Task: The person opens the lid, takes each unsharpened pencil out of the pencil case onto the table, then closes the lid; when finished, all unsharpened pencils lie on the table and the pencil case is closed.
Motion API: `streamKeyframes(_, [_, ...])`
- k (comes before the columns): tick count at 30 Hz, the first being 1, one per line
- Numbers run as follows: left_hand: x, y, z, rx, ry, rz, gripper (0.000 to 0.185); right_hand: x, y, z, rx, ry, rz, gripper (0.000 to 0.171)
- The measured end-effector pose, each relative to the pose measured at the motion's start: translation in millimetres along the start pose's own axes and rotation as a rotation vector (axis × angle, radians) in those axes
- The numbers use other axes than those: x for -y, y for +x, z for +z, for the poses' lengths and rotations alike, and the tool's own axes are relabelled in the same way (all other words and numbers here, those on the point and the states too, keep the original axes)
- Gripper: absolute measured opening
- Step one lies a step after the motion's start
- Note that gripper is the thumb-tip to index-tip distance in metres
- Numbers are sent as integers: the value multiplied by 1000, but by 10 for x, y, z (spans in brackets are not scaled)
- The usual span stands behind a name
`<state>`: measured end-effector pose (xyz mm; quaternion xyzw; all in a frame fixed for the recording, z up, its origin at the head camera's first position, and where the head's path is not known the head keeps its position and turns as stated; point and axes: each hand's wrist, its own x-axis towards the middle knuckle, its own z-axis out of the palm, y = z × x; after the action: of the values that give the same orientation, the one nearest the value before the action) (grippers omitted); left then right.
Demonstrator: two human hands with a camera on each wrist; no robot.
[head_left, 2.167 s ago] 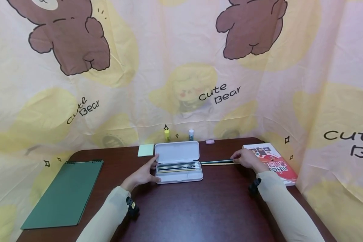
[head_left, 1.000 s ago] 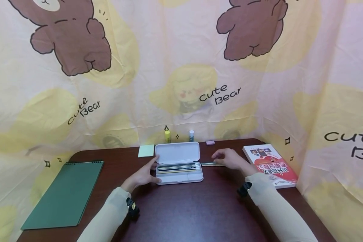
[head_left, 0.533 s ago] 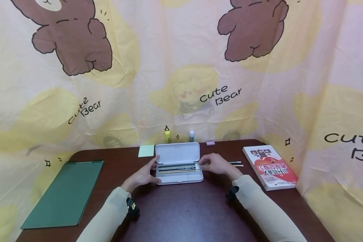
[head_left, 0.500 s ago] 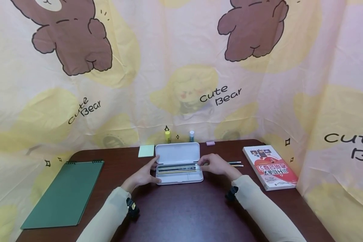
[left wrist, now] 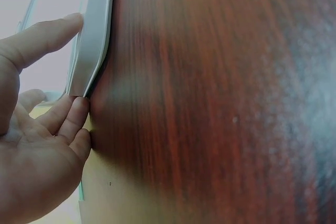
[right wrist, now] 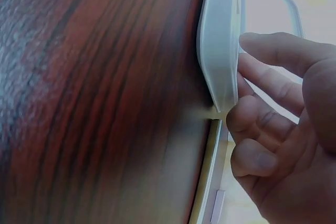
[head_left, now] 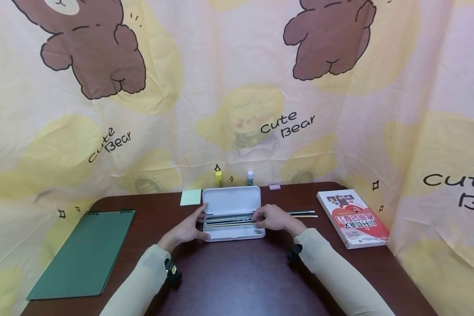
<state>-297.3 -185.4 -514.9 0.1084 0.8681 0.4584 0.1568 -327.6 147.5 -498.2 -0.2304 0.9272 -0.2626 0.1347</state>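
Note:
A white pencil case (head_left: 225, 234) lies with its lid (head_left: 231, 200) raised, and several pencils (head_left: 225, 220) fill its rear compartment. My left hand (head_left: 185, 226) holds the case's left end, thumb at the front corner and forefinger up by the lid hinge. In the left wrist view the other fingertips (left wrist: 79, 109) sit against the end wall. My right hand (head_left: 274, 217) reaches over the right end, thumb and forefinger at the pencils' ends. The case wall hides those fingertips in the right wrist view, so I cannot tell whether they pinch a pencil.
Two loose pencils (head_left: 303, 215) lie right of the case, partly behind my right hand. A book (head_left: 355, 219) is at the right, a green spiral pad (head_left: 84, 254) at the left. Sticky notes (head_left: 191, 197), a yellow highlighter (head_left: 219, 178), a glue stick (head_left: 250, 177) and a pink eraser (head_left: 274, 187) line the back.
My right hand has moved left from the loose pencils' far ends to the pencil case, its fingertips now inside the right end. The left hand stays on the case.

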Motion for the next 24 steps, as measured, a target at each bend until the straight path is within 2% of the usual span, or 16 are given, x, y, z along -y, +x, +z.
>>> streamKeyframes(11, [20, 1, 0, 2, 5, 17, 114, 5, 27, 32, 10, -50, -45, 9])
streamKeyframes(24, [6, 12, 12, -5, 7, 18, 114, 63, 16, 37, 9, -65, -12, 13])
